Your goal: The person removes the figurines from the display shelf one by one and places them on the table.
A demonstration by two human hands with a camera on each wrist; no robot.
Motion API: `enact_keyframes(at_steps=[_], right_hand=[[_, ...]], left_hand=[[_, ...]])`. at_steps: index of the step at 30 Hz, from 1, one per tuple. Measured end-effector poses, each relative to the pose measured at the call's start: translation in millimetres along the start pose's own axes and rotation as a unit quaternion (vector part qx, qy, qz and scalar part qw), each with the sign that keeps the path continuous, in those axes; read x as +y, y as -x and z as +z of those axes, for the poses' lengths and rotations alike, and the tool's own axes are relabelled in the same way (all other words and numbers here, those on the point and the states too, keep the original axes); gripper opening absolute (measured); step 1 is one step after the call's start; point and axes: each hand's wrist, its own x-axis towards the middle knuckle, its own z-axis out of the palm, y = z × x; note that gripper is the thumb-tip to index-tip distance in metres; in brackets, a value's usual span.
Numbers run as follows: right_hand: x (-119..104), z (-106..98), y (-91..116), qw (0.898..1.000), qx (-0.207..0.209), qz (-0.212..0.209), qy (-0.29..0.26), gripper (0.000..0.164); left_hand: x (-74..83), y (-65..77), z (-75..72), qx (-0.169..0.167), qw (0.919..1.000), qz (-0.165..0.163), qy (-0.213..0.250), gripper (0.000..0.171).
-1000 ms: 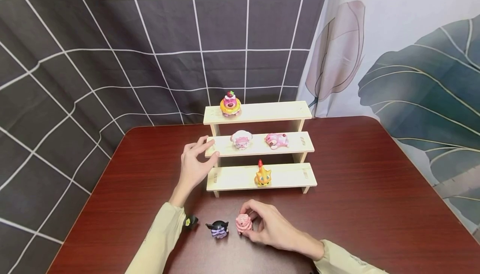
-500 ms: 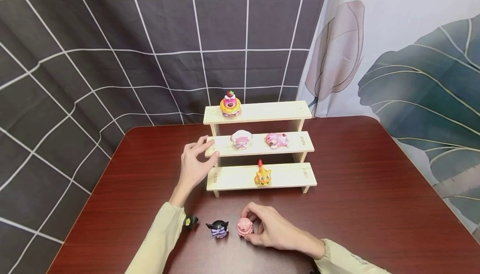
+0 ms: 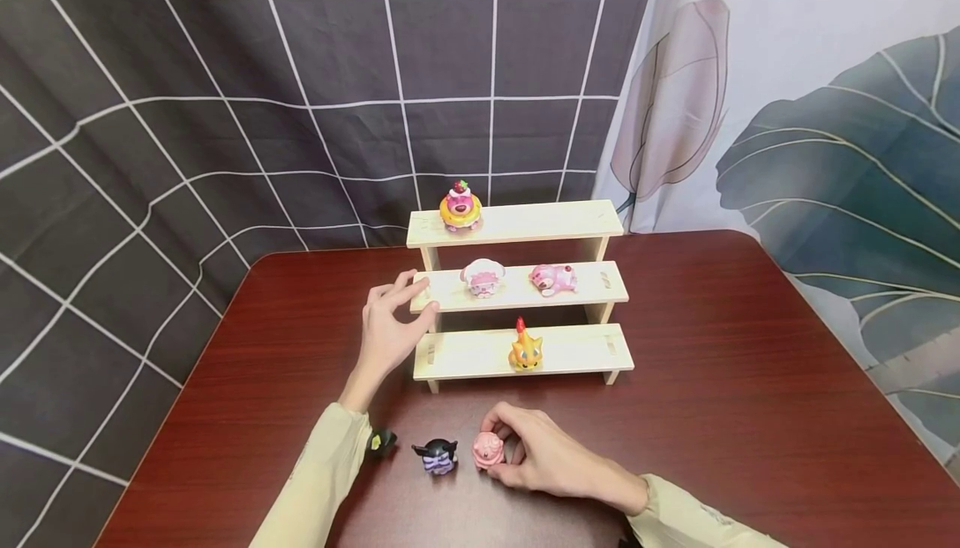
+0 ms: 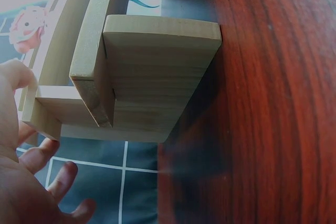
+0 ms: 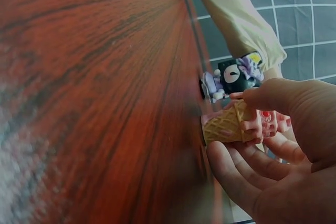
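My right hand (image 3: 543,452) pinches a small pink figurine (image 3: 488,451) between thumb and fingers, low over the table. In the right wrist view the figurine's waffle-cone base (image 5: 226,126) points at the tabletop; whether it touches is unclear. Left of it stands a black and purple figurine (image 3: 437,457). My left hand (image 3: 390,323) grips the left end of the middle board of a three-step wooden display shelf (image 3: 585,350). In the left wrist view fingers (image 4: 44,153) sit around that board end. A darker figurine (image 3: 382,443) is partly hidden by the left sleeve.
On the shelf's top step is a pink figurine in a yellow ring (image 3: 461,209). The middle step holds a white and pink figurine (image 3: 483,279) and a lying pink one (image 3: 553,279). An orange figurine (image 3: 526,351) stands on the bottom step. Behind hangs a grid-patterned curtain (image 3: 315,64).
The pink figurine has turned slightly in my right fingers, and that hand has shifted a little. My left hand stays on the shelf.
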Motion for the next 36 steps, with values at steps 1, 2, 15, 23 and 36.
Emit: enact_keyframes(at_steps=[1,2,15,23,36], right_hand=[[0.2,0.1,0.0,1.0,0.001,0.0,0.001,0.038],[0.3,0.1,0.0,1.0,0.002,0.0,0.003,0.038],[-0.4,-3.2,2.2,1.0,0.018,-0.007,0.018,0.042],[-2.0,-9.9,6.8,0.996,0.059,-0.032,0.053,0.042],[-4.8,-23.6,17.1,0.996,0.066,-0.03,0.057,0.041]], left_hand=[[0.0,0.1,-0.2,0.0,1.0,0.0,0.0,0.039],[0.2,0.1,-0.4,-0.001,1.0,-0.001,0.0,0.039],[1.7,0.2,-0.1,-0.002,1.0,-0.009,-0.002,0.038],[2.6,0.9,-0.9,-0.003,0.9999,-0.011,0.002,0.038],[2.9,0.6,-1.2,-0.003,0.9999,-0.01,0.003,0.039]])
